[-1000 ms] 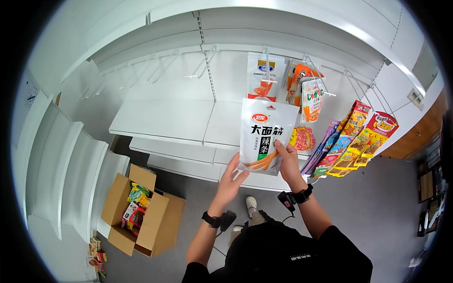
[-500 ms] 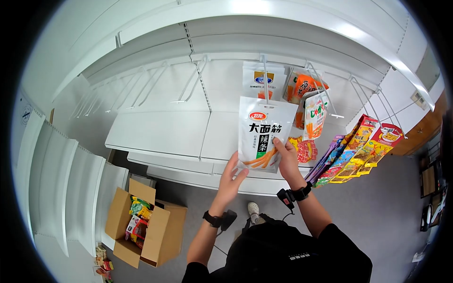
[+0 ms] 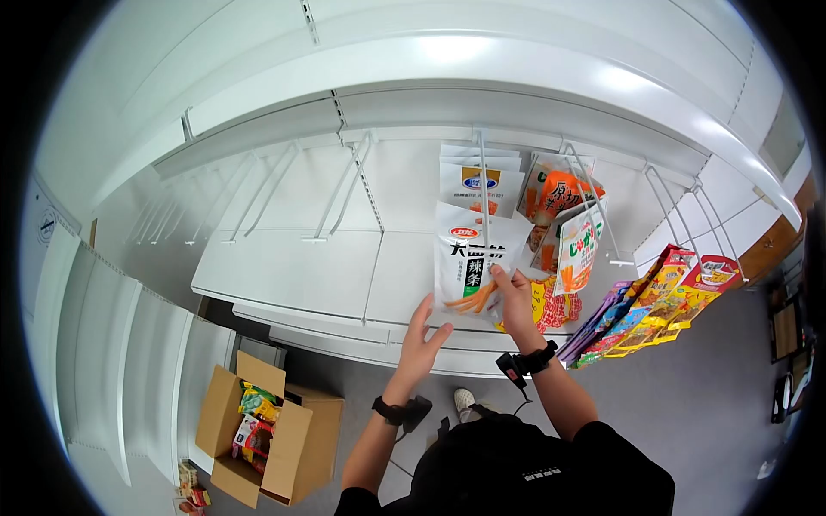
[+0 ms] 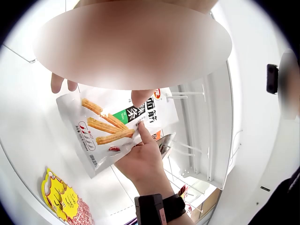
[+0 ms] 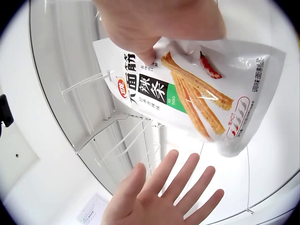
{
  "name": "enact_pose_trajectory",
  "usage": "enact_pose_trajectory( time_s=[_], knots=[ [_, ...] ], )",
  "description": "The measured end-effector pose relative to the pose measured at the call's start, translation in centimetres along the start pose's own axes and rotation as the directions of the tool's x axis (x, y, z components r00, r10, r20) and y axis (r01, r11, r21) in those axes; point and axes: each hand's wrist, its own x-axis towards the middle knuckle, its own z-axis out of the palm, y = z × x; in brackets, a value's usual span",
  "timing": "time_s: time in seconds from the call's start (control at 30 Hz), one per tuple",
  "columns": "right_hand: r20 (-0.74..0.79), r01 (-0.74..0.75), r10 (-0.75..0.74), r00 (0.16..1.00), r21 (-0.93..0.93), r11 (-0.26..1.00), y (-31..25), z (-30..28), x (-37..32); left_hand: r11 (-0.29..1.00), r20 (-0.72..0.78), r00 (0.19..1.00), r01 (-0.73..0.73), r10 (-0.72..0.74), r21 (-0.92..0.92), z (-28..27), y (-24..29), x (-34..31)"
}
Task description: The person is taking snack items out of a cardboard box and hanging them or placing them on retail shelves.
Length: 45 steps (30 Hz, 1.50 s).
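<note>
A white snack bag of spicy gluten strips (image 3: 452, 275) hangs upright at a wire hook (image 3: 484, 185), whose front end crosses before the bag's upper part. My right hand (image 3: 519, 310) pinches the bag's right side, thumb on the printed front; its fingers behind are hidden. Just off the lower left edge is my left hand (image 3: 417, 351), fingers spread and holding nothing. In the right wrist view the left palm (image 5: 157, 206) shows below the bag, apart from it. Behind this bag on the same hook hang white bags with a blue-and-gold logo (image 3: 480, 182).
Orange and white snack bags (image 3: 578, 249) hang on the hook to the right, colourful packet strips (image 3: 662, 297) farther right. A yellow-red price sign (image 3: 559, 305) sits below. Bare hooks (image 3: 344, 193) line the left above a white shelf (image 3: 288, 271). An open carton (image 3: 288, 447) of snacks stands on the floor.
The bag has moved away from me, back along the hook, and the hook's end now shows in front of it. My left hand has come off the bag's lower left edge. The head view has shifted.
</note>
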Motion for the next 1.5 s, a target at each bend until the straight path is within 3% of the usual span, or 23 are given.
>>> enact_pose_trajectory(
  time_s=[0.17, 0.53, 0.7, 1.03, 1.13, 1.23, 1.27, 1.5],
  knots=[
    [-0.005, 0.041, -0.041, 0.999, 0.042, 0.998, 1.1, -0.4, 3.9, 1.000, -0.028, 1.000, 0.011, -0.010, 0.010, -0.6, 0.7, 1.1],
    [-0.002, -0.018, 0.019, 1.000, 0.063, 0.998, 0.5, 0.4, 8.6, 0.999, -0.114, 0.993, 0.028, -0.034, -0.045, -1.3, -0.2, 2.5],
    [-0.013, 0.069, -0.069, 0.998, 0.026, 0.997, 1.1, 0.5, 10.2, 0.998, -0.141, 0.989, 0.041, -0.049, -0.054, -1.4, -0.3, 2.6],
    [-0.052, 0.041, -0.046, 0.998, -0.093, 0.995, 2.3, -1.3, 10.0, 0.995, -0.174, 0.982, 0.056, -0.069, -0.077, -1.0, -1.5, 2.5],
    [-0.099, 0.099, -0.110, 0.989, -0.110, 0.989, 3.3, -1.5, 8.4, 0.994, -0.203, 0.976, 0.063, -0.081, -0.090, -1.0, -2.2, 2.0],
    [-0.173, 0.077, -0.080, 0.982, -0.025, 0.997, 7.0, -3.0, 8.1, 0.991, -0.243, 0.964, 0.082, -0.105, -0.106, -1.1, -2.6, 0.9],
    [-0.230, -0.021, 0.018, 0.973, -0.013, 1.000, 8.1, -3.5, 7.5, 0.990, -0.257, 0.960, 0.087, -0.112, -0.110, -1.3, -2.6, 0.6],
    [-0.212, -0.234, 0.310, 0.927, 0.322, 0.917, 12.0, -6.7, 3.7, 0.987, -0.363, 0.922, 0.087, -0.131, -0.136, -3.2, -3.1, -2.0]
  ],
)
